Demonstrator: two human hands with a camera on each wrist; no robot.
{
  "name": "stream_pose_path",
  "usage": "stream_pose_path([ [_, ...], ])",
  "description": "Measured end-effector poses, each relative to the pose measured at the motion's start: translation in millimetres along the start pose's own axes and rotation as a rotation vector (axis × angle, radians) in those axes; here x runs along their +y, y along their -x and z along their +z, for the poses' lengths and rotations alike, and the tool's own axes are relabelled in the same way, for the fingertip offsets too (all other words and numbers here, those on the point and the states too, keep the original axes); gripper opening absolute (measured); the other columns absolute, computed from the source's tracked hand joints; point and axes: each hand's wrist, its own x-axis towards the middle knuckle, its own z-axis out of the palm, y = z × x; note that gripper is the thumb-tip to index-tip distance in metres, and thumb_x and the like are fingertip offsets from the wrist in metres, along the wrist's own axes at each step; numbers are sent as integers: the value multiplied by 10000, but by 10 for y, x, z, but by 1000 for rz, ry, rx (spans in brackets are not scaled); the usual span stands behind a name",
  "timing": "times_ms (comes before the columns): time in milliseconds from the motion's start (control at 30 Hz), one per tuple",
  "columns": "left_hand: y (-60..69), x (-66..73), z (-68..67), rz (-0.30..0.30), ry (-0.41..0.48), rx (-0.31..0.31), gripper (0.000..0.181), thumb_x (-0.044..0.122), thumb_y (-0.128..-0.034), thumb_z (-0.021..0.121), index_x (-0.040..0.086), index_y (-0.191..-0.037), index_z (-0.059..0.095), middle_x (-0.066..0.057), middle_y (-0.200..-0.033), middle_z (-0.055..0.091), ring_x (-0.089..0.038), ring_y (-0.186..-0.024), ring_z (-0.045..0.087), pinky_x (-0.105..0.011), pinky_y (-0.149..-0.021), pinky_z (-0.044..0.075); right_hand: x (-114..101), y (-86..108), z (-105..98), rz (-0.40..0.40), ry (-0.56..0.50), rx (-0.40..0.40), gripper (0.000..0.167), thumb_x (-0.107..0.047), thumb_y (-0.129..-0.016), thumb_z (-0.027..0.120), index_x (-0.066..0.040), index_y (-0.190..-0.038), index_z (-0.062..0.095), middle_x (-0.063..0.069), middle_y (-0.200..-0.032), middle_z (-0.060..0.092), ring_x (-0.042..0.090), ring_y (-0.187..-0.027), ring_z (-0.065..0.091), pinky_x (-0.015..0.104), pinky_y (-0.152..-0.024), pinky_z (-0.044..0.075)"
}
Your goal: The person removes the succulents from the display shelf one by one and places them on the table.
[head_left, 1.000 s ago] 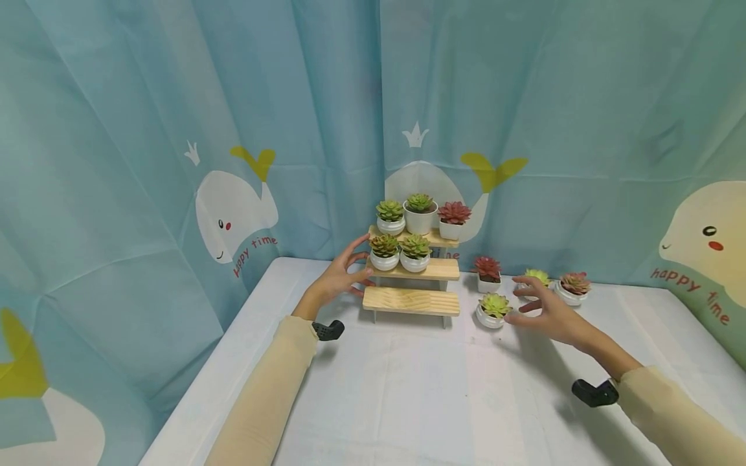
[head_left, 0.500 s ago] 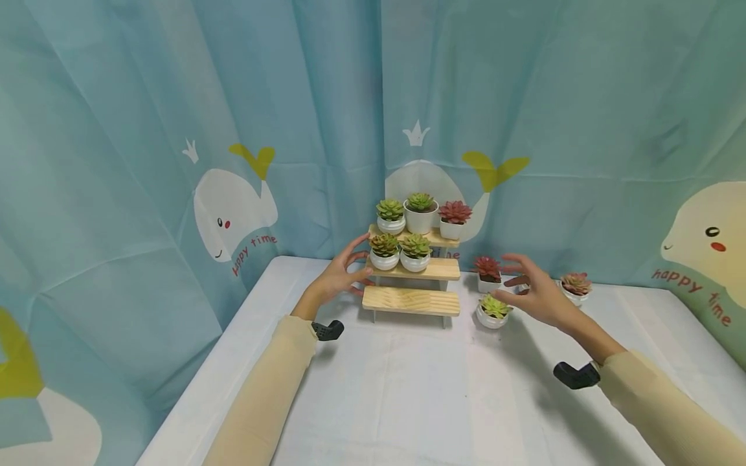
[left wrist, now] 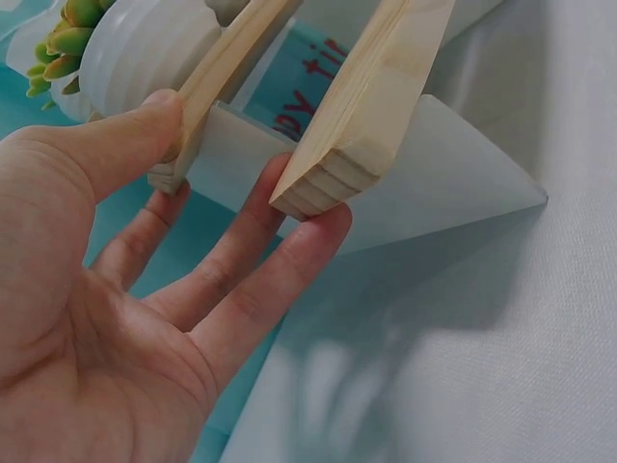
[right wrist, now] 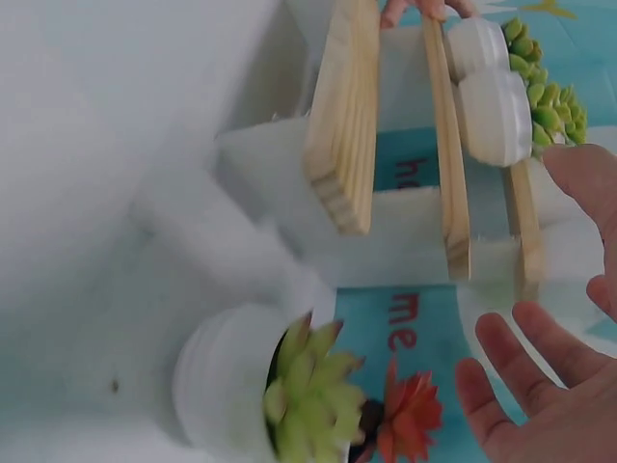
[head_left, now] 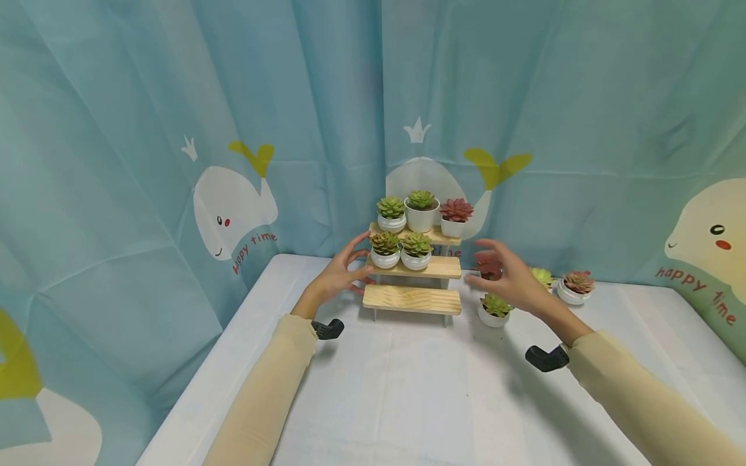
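My left hand (head_left: 337, 277) grips the left end of a three-tier wooden plant stand (head_left: 412, 299). In the left wrist view, its thumb lies on the middle shelf (left wrist: 236, 77) and its fingers touch beneath that shelf and at the lower shelf's end (left wrist: 362, 154). My right hand (head_left: 515, 281) hovers right of the stand with thumb and fingers spread, holding nothing. It partly covers a red succulent (head_left: 489, 266); a light green potted succulent (head_left: 494, 310) sits just below it. Two potted succulents stand on the middle shelf's left part; three stand on top.
Right of the right hand are a pinkish succulent in a round white pot (head_left: 576, 287) and a partly hidden yellow-green one (head_left: 542, 277). A blue whale-print curtain (head_left: 326, 129) hangs behind the white-covered table (head_left: 408, 388).
My right hand has moved left and slightly up, from beside the light green succulent toward the stand's right end, without a pot. My left hand has stayed on the stand.
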Motion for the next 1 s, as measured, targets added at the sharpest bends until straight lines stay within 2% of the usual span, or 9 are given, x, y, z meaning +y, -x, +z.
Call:
stream_pose_path([
  [133, 2, 14, 0, -3, -8, 2, 774, 145, -1042, 633, 444, -1624, 218, -128, -1659, 233, -523, -1077, 641, -591, -799, 584, -39, -77, 73, -37, -46, 2, 757, -224, -940, 788, -69, -1552, 369, 281, -1408, 556, 463, -1201, 609, 629, -959, 502],
  [267, 16, 20, -12, 6, -13, -3, 775, 142, -1048, 622, 429, -1633, 201, -142, -1661, 222, -546, -1096, 622, -589, -801, 584, -71, -167, 164, -76, -60, 1, 729, -220, -941, 787, -94, -1544, 396, 260, -1383, 587, 424, -1163, 644, 599, -936, 532],
  [433, 20, 19, -23, 16, -12, -7, 773, 135, -1049, 619, 433, -1630, 204, -137, -1657, 229, -554, -1095, 617, -571, -782, 592, -141, -255, 264, -64, -59, -15, 733, -250, -938, 790, -116, -1543, 397, 253, -1392, 580, 390, -1151, 648, 550, -923, 541],
  [600, 15, 21, -28, 19, -13, -6, 769, 143, -1047, 624, 453, -1620, 217, -125, -1651, 239, -501, -1066, 652, -538, -763, 602, -192, -316, 331, -44, -96, -28, 733, -256, -947, 780, -107, -1548, 388, 255, -1411, 561, 389, -1173, 629, 554, -954, 513],
  [1000, 2, 21, 0, -3, -24, 1, 794, 135, -1041, 634, 440, -1630, 197, -146, -1666, 219, -516, -1074, 642, -655, -827, 557, -216, -448, 436, -28, -128, -23, 723, -271, -935, 795, -115, -1534, 421, 201, -1366, 604, 349, -1131, 651, 529, -953, 543],
])
